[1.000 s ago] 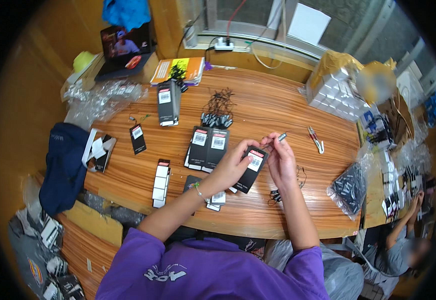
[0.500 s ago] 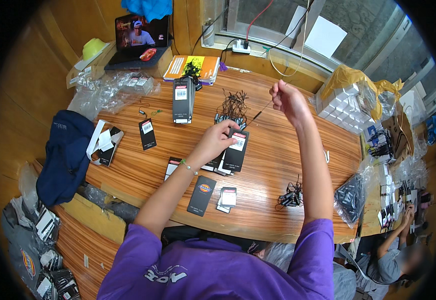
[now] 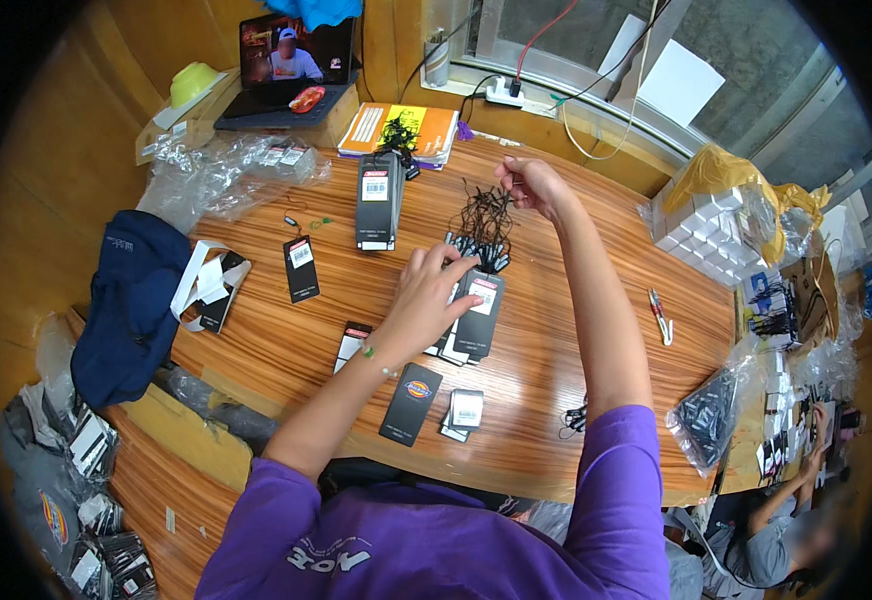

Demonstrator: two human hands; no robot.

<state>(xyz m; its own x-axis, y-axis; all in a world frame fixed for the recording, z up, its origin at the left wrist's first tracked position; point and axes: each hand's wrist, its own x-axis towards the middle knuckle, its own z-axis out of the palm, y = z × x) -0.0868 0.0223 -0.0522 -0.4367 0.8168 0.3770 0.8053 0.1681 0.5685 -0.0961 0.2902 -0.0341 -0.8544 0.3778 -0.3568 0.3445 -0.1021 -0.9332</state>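
My left hand (image 3: 426, 295) lies over a pile of black hang tags (image 3: 478, 318) with white barcode labels. Its fingers are spread, the thumb resting on the top tag's edge and the index finger by the cords. Beyond the pile is a tangle of black hang-tag strings (image 3: 484, 212). At its far right edge my right hand (image 3: 536, 187) is pinched closed; whether a string is between the fingertips is too small to tell. Closer to me lie a single black tag (image 3: 412, 403) with an orange-and-blue oval and a few small white-labelled cards (image 3: 464, 412).
A tag stack (image 3: 378, 200) stands at the back, with a lone tag (image 3: 301, 268) to its left. Farther out are a laptop (image 3: 291, 65), notebooks (image 3: 436, 130), a dark blue cloth bag (image 3: 126, 305), wrapped white boxes (image 3: 706, 220), a red-and-white pen-like tool (image 3: 661, 316), and another person (image 3: 771, 520) at lower right.
My right hand has moved left to the strings, and the taut black string below it no longer shows. The top tag now lies on the pile, with my left fingers loosened from it.
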